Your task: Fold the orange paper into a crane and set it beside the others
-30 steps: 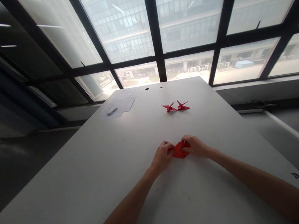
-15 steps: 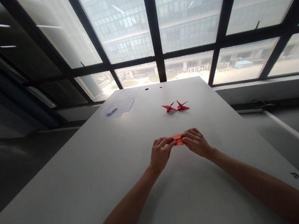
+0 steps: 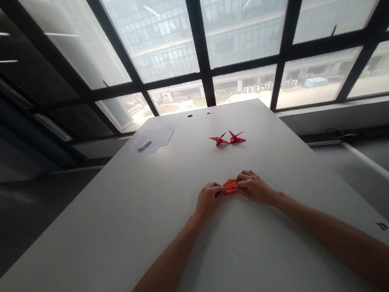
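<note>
Between my hands is a small piece of folded orange-red paper (image 3: 230, 186), low over or on the white table; its ends are hidden under my fingers. My left hand (image 3: 210, 197) pinches its left end, fingers closed. At the right end, my right hand (image 3: 253, 187) grips the paper with thumb and curled fingers. Beyond my hands, two red origami cranes (image 3: 219, 140) stand side by side on the tabletop, their tips close together.
The white table (image 3: 147, 224) stretches toward a wall of dark-framed windows (image 3: 201, 35). On its far left lie sheets of paper (image 3: 162, 137) with a whitish marker-like object (image 3: 144, 145) on top. A small dark mark (image 3: 382, 226) is near the right edge.
Both hands have come slightly lower and nearer with the orange-red paper. More of the paper's upper face shows, looking wider and more pointed at the top. The cranes have stayed put.
</note>
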`<state>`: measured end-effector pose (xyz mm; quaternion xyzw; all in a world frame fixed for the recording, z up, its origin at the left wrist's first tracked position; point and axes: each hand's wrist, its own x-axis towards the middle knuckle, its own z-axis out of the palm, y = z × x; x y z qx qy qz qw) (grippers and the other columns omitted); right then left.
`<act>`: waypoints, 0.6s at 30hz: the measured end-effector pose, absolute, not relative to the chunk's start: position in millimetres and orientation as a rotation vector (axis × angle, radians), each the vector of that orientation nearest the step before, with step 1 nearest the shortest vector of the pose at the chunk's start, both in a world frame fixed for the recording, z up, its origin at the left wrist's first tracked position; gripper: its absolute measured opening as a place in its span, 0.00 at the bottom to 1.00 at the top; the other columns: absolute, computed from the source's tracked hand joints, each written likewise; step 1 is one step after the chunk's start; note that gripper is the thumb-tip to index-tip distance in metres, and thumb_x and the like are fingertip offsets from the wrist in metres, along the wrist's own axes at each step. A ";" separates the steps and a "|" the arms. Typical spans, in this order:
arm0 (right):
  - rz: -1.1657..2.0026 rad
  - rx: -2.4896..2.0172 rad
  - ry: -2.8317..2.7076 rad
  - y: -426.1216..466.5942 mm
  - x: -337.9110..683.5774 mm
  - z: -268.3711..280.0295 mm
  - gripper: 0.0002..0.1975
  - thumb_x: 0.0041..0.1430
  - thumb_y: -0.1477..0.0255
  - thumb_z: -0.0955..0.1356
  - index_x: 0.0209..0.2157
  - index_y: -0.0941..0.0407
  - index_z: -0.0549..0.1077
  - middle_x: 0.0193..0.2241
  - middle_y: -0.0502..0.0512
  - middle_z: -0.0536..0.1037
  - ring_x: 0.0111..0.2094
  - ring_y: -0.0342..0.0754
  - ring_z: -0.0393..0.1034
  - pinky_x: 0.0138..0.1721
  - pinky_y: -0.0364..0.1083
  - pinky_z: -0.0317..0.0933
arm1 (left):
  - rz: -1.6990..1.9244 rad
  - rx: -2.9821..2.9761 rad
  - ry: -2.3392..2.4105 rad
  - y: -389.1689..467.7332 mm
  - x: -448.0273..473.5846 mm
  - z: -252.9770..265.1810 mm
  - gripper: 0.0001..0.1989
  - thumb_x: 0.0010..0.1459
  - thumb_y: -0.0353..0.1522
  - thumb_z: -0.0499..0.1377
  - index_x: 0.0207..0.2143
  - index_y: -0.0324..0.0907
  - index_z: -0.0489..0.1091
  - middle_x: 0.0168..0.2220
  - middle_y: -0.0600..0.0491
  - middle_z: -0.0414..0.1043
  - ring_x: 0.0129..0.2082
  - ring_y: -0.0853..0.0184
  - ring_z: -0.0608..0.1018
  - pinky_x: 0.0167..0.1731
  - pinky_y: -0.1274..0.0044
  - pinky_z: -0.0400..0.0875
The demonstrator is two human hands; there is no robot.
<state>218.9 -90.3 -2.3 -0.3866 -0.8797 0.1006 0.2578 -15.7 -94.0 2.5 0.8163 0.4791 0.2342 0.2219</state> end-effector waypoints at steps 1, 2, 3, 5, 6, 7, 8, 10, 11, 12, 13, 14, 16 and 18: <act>0.282 -1.076 -2.364 -89.4 217.2 -4.6 0.11 0.65 0.70 0.65 0.29 0.53 0.76 0.35 0.55 0.76 0.41 0.51 0.65 0.47 0.51 0.55 | 0.647 2.224 1.339 -92.6 -15.7 2.1 0.13 0.64 0.36 0.55 0.40 0.45 0.79 0.39 0.50 0.76 0.42 0.63 0.74 0.47 0.72 0.67; 0.289 -1.109 -2.337 -88.3 215.4 -7.1 0.11 0.64 0.71 0.66 0.28 0.53 0.76 0.34 0.55 0.76 0.40 0.51 0.65 0.46 0.51 0.55 | 0.641 2.205 1.351 -91.5 -15.6 1.7 0.12 0.63 0.36 0.56 0.41 0.45 0.79 0.39 0.50 0.76 0.42 0.62 0.74 0.47 0.72 0.67; 0.294 -1.145 -2.306 -87.2 213.4 -9.6 0.09 0.63 0.72 0.66 0.28 0.53 0.75 0.33 0.55 0.76 0.40 0.50 0.66 0.46 0.50 0.56 | 0.634 2.198 1.361 -90.6 -15.5 1.3 0.12 0.62 0.35 0.56 0.42 0.45 0.79 0.39 0.50 0.76 0.41 0.62 0.74 0.47 0.72 0.67; 0.311 -1.214 -2.242 -85.1 209.4 -13.8 0.05 0.60 0.75 0.67 0.30 0.54 0.74 0.32 0.54 0.75 0.38 0.50 0.66 0.44 0.49 0.58 | 0.628 2.216 1.375 -89.7 -15.2 0.4 0.13 0.62 0.34 0.56 0.45 0.46 0.78 0.37 0.51 0.75 0.40 0.63 0.74 0.46 0.73 0.68; 0.321 -1.238 -2.216 -84.2 207.6 -15.3 0.04 0.59 0.76 0.68 0.31 0.54 0.74 0.33 0.54 0.75 0.38 0.50 0.66 0.44 0.48 0.58 | 0.634 2.236 1.380 -89.7 -14.9 -0.2 0.13 0.62 0.34 0.56 0.45 0.47 0.77 0.37 0.51 0.75 0.40 0.64 0.74 0.46 0.74 0.68; 0.329 -1.251 -2.197 -83.6 206.1 -16.3 0.04 0.58 0.76 0.68 0.34 0.53 0.74 0.34 0.54 0.76 0.39 0.50 0.66 0.44 0.48 0.59 | 0.650 2.259 1.382 -89.9 -14.4 -0.9 0.14 0.62 0.33 0.56 0.46 0.47 0.77 0.37 0.52 0.74 0.40 0.64 0.74 0.46 0.75 0.67; 0.333 -1.255 -2.186 -83.2 204.9 -16.7 0.06 0.57 0.77 0.68 0.36 0.53 0.75 0.37 0.54 0.76 0.41 0.51 0.67 0.45 0.48 0.60 | 0.674 2.281 1.383 -90.2 -13.7 -1.7 0.14 0.62 0.32 0.55 0.48 0.48 0.76 0.39 0.52 0.74 0.41 0.64 0.74 0.46 0.75 0.67; 0.328 -1.245 -2.187 -83.2 203.6 -16.4 0.12 0.57 0.77 0.68 0.42 0.53 0.75 0.42 0.56 0.76 0.45 0.52 0.66 0.48 0.49 0.60 | 0.719 2.314 1.414 -91.1 -12.0 -3.6 0.17 0.62 0.31 0.56 0.52 0.48 0.74 0.43 0.51 0.73 0.45 0.64 0.73 0.50 0.74 0.66; 0.324 -1.237 -2.199 -83.5 203.5 -16.0 0.15 0.57 0.77 0.68 0.46 0.52 0.75 0.44 0.56 0.75 0.46 0.52 0.66 0.50 0.50 0.59 | 0.726 2.323 1.447 -91.5 -11.2 -4.5 0.18 0.62 0.31 0.56 0.54 0.47 0.72 0.45 0.50 0.72 0.47 0.63 0.72 0.51 0.73 0.65; 0.322 -1.230 -2.217 -83.8 203.6 -15.7 0.17 0.57 0.77 0.68 0.48 0.51 0.75 0.45 0.56 0.75 0.47 0.52 0.65 0.51 0.50 0.59 | 0.721 2.328 1.478 -91.7 -10.5 -5.5 0.19 0.62 0.32 0.57 0.55 0.47 0.72 0.47 0.49 0.71 0.48 0.62 0.72 0.53 0.72 0.64; 0.321 -1.226 -2.237 -84.0 204.0 -15.4 0.17 0.58 0.77 0.68 0.49 0.50 0.75 0.45 0.56 0.75 0.48 0.52 0.65 0.51 0.51 0.59 | 0.710 2.327 1.499 -91.6 -10.0 -6.5 0.18 0.62 0.32 0.57 0.55 0.48 0.72 0.47 0.49 0.71 0.49 0.61 0.71 0.53 0.72 0.64; 0.321 -1.224 -2.253 -84.2 204.4 -15.4 0.17 0.59 0.77 0.67 0.49 0.49 0.76 0.45 0.56 0.75 0.48 0.53 0.65 0.51 0.52 0.58 | 0.704 2.316 1.504 -91.3 -9.7 -7.4 0.17 0.63 0.33 0.56 0.54 0.48 0.72 0.47 0.50 0.72 0.48 0.62 0.71 0.53 0.71 0.64; 0.317 -1.220 -2.274 -84.2 205.2 -15.8 0.14 0.60 0.76 0.67 0.46 0.48 0.78 0.45 0.55 0.75 0.48 0.52 0.65 0.51 0.52 0.58 | 0.722 2.275 1.473 -89.6 -9.8 -9.5 0.14 0.63 0.34 0.56 0.49 0.49 0.76 0.44 0.51 0.73 0.46 0.63 0.73 0.51 0.73 0.65; 0.301 -1.211 -2.283 -83.9 205.7 -16.5 0.12 0.61 0.74 0.67 0.43 0.47 0.79 0.45 0.54 0.76 0.47 0.52 0.65 0.51 0.52 0.58 | 0.768 2.229 1.450 -87.4 -10.2 -11.7 0.11 0.63 0.34 0.57 0.42 0.48 0.79 0.42 0.52 0.74 0.43 0.64 0.74 0.49 0.74 0.66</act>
